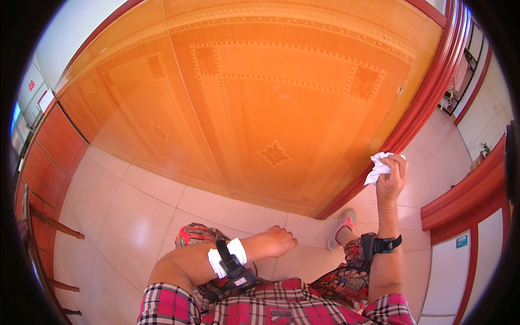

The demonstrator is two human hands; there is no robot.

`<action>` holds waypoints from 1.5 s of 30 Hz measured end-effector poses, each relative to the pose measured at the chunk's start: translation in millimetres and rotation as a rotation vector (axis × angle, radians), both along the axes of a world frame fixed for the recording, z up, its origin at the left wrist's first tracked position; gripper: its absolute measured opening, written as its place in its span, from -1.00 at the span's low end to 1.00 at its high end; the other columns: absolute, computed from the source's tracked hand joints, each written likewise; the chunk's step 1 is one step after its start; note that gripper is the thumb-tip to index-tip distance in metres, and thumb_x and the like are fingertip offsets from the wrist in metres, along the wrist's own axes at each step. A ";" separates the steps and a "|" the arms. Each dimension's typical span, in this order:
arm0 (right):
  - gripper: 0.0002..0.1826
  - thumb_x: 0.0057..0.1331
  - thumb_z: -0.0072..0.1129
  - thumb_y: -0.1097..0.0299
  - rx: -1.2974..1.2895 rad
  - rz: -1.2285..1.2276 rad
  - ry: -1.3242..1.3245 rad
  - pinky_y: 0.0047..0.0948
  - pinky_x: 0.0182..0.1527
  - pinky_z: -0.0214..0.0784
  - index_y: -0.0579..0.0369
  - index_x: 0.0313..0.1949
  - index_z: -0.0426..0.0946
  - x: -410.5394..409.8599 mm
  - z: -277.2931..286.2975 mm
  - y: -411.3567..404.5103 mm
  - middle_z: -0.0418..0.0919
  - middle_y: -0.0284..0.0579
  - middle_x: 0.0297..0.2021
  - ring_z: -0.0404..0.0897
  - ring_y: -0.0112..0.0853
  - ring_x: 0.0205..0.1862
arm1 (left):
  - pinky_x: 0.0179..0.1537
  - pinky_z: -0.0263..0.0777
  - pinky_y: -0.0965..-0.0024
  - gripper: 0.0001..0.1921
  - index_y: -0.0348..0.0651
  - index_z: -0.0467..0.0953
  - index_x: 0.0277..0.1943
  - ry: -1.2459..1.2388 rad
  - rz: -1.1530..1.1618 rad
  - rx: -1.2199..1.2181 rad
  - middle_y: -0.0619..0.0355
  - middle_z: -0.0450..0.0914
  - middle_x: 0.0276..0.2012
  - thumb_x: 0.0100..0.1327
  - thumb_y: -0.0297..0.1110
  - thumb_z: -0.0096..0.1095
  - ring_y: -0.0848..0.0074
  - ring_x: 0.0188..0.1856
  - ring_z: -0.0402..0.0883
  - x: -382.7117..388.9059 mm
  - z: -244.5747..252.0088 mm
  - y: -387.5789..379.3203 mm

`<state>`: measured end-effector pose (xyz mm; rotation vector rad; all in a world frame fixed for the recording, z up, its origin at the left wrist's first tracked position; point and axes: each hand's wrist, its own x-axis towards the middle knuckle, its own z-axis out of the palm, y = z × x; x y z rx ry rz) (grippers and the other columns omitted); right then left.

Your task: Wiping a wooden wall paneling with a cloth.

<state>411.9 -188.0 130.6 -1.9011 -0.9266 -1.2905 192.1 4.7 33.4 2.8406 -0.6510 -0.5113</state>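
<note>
My right hand (392,180) grips a crumpled white cloth or tissue (380,167). It presses close to the dark red wooden door frame (400,132), on its lower part; whether the cloth touches the wood I cannot tell. Left of the frame stands a wide orange-brown wooden panel (280,109) with carved borders and star motifs. My left hand (276,241) hangs in front of my body with its fingers curled, and nothing shows in it. Around my left forearm is a white folded cloth (227,256) beneath a black strapped device (233,268).
Pale tiles (138,219) cover the floor. Wooden chair legs (61,225) and a reddish cabinet (57,148) stand at the left. On the right, a doorway opens between the frame and a red-trimmed white panel (451,272). A potted plant (485,149) shows beyond it.
</note>
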 end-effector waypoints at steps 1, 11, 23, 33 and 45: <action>-0.61 -0.22 -0.07 0.83 -0.002 -0.004 0.000 -0.29 -0.14 0.36 0.12 -0.40 0.48 -0.5 -2.6 -0.2 0.45 -0.12 -0.30 0.46 -0.18 -0.23 | -0.14 0.44 0.19 -0.79 -0.27 0.49 -0.20 -0.002 -0.011 0.004 -0.05 0.59 -0.24 0.17 -0.40 -0.03 0.21 -0.15 0.59 0.2 -0.2 -0.1; -0.72 -0.17 0.14 0.74 -0.217 0.047 0.055 -0.35 -0.30 0.40 0.10 -0.44 0.52 -13.7 -22.1 -2.2 0.44 -0.19 -0.35 0.47 -0.24 -0.30 | -0.13 0.40 0.16 -0.81 -0.23 0.49 -0.24 -0.002 0.013 0.007 0.01 0.56 -0.23 0.20 -0.41 -0.10 0.22 -0.12 0.54 -1.1 -11.3 2.2; -0.65 -0.09 -0.06 0.81 -0.073 0.086 0.135 -0.40 -0.15 0.40 0.15 -0.35 0.56 -20.8 -5.4 4.5 0.47 -0.15 -0.28 0.50 -0.24 -0.19 | -0.17 0.41 0.17 -0.83 -0.23 0.48 -0.27 -0.047 0.009 -0.020 -0.01 0.56 -0.28 0.19 -0.41 -0.09 0.20 -0.17 0.55 -1.6 -10.1 3.2; -0.58 0.05 -0.06 0.81 0.279 0.038 -0.010 -0.41 0.03 0.31 0.13 -0.15 0.56 -15.9 54.1 40.9 0.45 -0.10 -0.06 0.44 -0.27 0.00 | -0.15 0.37 0.18 -0.83 -0.20 0.46 -0.25 -0.040 0.017 -0.030 0.03 0.54 -0.28 0.19 -0.39 -0.09 0.24 -0.17 0.53 -2.7 -12.8 2.5; -0.60 -0.09 0.18 0.68 -0.183 -0.057 -0.185 -0.33 -0.05 0.38 0.10 -0.18 0.54 -18.6 -3.1 45.8 0.43 -0.12 -0.08 0.46 -0.20 -0.09 | -0.25 0.37 0.21 -0.86 -0.21 0.45 -0.31 -0.178 -0.009 -0.123 0.05 0.52 -0.37 0.17 -0.39 -0.07 0.26 -0.27 0.53 -9.7 -4.9 5.2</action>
